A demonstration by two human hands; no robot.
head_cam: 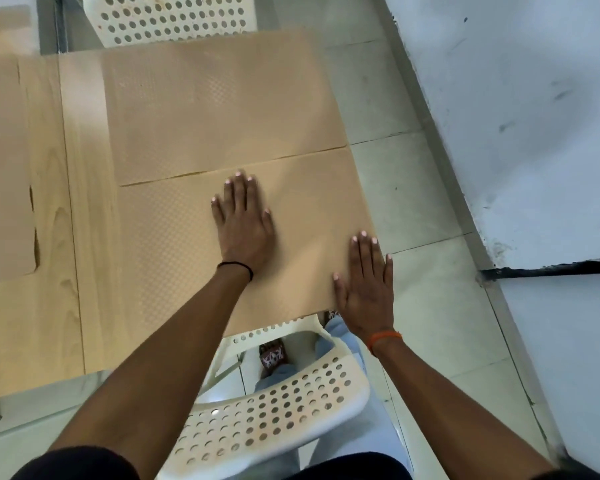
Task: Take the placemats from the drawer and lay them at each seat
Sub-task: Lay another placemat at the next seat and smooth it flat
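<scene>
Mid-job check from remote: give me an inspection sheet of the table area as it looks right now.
Surface: light wooden table, partly covered.
Job's things: near tan textured placemat under both hands; far tan placemat abutting it; third tan placemat at left edge.
Clutter: nothing seen.
Grips: left hand and right hand flat, open, pressing near mat.
Cables: nothing seen.
Surroundings: white perforated plastic chair near; second perforated chair opposite; pale tiled floor.

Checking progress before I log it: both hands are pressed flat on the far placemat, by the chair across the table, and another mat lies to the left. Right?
Not quite. The head view shows the left hand and right hand flat on the near placemat, by the near chair; the far placemat is untouched. Another mat does lie to the left.
</scene>
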